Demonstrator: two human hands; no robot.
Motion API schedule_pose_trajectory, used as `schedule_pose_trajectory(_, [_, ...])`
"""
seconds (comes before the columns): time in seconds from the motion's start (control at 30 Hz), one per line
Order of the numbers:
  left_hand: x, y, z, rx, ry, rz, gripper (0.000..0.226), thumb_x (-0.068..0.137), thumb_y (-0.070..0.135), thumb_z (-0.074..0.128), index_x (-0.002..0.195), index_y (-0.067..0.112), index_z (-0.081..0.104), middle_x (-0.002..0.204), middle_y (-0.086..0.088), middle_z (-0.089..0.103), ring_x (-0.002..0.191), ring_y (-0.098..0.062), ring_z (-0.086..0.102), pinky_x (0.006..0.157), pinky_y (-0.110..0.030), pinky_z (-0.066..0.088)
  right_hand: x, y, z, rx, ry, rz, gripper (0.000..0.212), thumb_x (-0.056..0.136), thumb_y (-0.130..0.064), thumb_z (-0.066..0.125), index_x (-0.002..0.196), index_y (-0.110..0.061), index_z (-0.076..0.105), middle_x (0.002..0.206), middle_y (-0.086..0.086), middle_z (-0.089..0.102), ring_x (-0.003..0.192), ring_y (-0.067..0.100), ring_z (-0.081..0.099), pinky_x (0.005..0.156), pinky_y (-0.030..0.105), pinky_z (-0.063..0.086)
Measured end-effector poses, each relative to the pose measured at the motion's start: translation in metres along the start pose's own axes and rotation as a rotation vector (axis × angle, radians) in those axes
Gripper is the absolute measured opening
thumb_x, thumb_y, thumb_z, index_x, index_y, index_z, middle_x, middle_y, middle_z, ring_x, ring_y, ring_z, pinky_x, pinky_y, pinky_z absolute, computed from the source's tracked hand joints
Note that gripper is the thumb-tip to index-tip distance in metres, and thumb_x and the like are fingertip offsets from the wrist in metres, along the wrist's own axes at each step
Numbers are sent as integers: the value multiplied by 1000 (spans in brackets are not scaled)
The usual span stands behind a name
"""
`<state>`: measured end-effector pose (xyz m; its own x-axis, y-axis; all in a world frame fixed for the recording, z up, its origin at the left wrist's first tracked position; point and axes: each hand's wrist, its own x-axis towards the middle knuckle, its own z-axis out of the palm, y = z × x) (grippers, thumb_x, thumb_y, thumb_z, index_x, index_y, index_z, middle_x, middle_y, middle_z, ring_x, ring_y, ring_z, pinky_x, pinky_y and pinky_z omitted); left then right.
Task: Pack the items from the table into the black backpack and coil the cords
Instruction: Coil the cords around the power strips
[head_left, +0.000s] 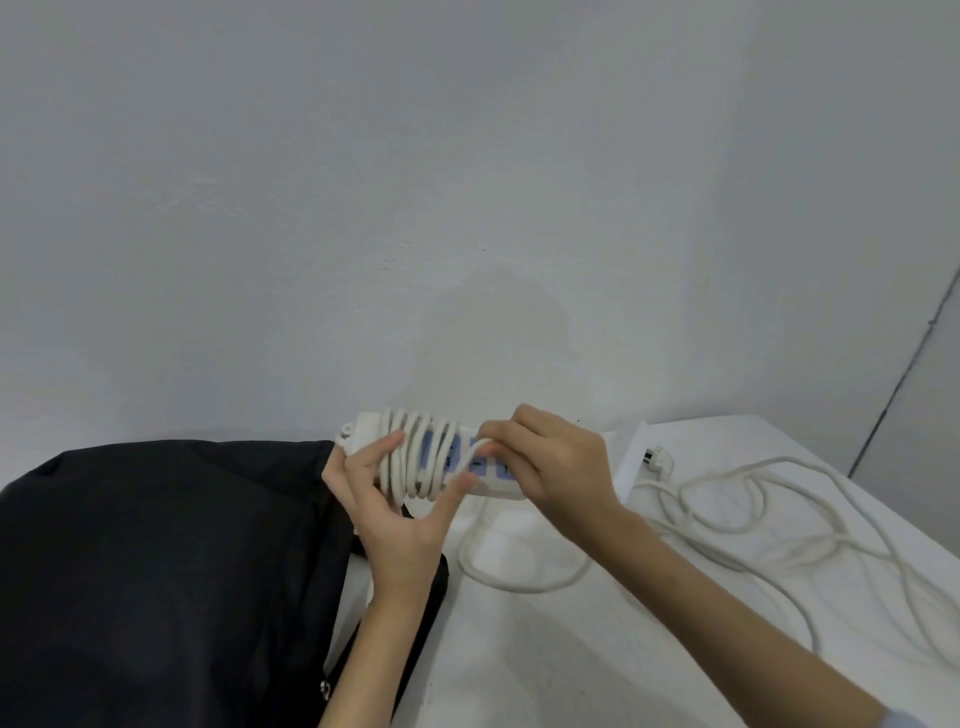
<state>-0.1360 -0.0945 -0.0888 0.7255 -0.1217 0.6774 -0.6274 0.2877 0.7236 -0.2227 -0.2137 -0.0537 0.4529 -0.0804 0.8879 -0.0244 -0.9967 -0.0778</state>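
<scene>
Power strip: a white power strip with blue socket faces is held in the air above the desk's far edge, near the wall.
Cord: its white cord is wound several turns around the strip's left half; the rest trails in loose loops across the right side of the desk, its plug lying near the far edge.
Left hand: the left hand grips the strip from below, thumb and fingers against the wound turns.
Right hand: the right hand pinches the cord against the strip's right part, fingers curled.
Backpack: the black backpack lies on the desk's left side, just beside the left hand.
Desk: the white desk carries the backpack and the loose cord.
</scene>
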Motion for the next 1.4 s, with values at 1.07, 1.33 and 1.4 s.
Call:
schedule_pose_trajectory(1.07, [19, 13, -8, -425, 394, -404, 43, 77, 10, 73, 108, 27, 48, 118, -3, 55, 108, -13, 60, 80, -18, 51, -66, -46, 39, 514, -704, 634, 44, 95, -16, 47, 136, -21, 30, 87, -6, 55, 76, 14, 56, 78, 32, 48])
schedule_pose_trajectory(1.33, [11, 7, -12, 19, 346, -13, 53, 66, 27, 82, 109, 25, 52, 128, -19, 32, 123, -24, 44, 102, -29, 45, -54, -78, -19, 361, -628, 356, 55, 94, -17, 47, 145, -16, 27, 119, 2, 38, 96, 18, 49, 88, 27, 42])
schedule_pose_trajectory(1.4, [5, 6, -12, 63, 250, 58, 56, 65, 27, 80, 112, 17, 50, 129, -28, 29, 124, -31, 42, 101, -26, 44, -44, -79, -38, 325, -502, 261, 51, 87, -9, 52, 134, -25, 39, 115, -1, 35, 81, 15, 49, 72, 21, 42])
